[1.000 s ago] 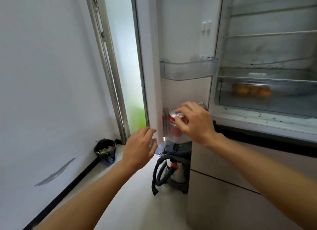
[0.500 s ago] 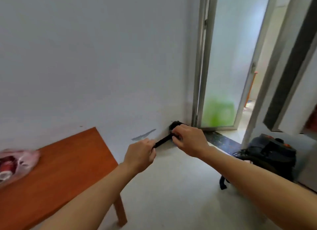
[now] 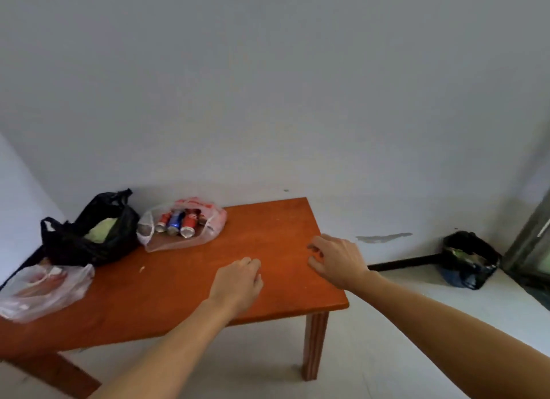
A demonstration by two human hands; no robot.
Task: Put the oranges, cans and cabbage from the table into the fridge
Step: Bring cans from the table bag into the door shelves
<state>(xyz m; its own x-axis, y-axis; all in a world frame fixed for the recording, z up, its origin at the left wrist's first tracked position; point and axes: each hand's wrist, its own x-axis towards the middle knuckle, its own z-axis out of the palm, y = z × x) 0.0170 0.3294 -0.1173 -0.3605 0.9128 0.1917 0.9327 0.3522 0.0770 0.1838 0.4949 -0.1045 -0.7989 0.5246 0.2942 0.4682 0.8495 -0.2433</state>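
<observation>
An orange-brown wooden table fills the lower left. Several red and blue cans lie in a clear pink plastic bag at its back. To their left a black bag stands open with a pale green cabbage inside. A second clear bag lies at the table's left edge; its contents are unclear. My left hand hovers over the table's middle with loosely curled fingers, holding nothing. My right hand hovers near the table's right edge, fingers bent and empty. The fridge is out of view.
A white wall stands behind the table. A black-lined waste bin sits on the floor at the right, beside a door frame. Pale floor runs to the right of the table and in front of it.
The view has swung left from the open fridge door, past the doorway, to the table. My right hand was on a red can in the door shelf; both hands are now empty above the table.
</observation>
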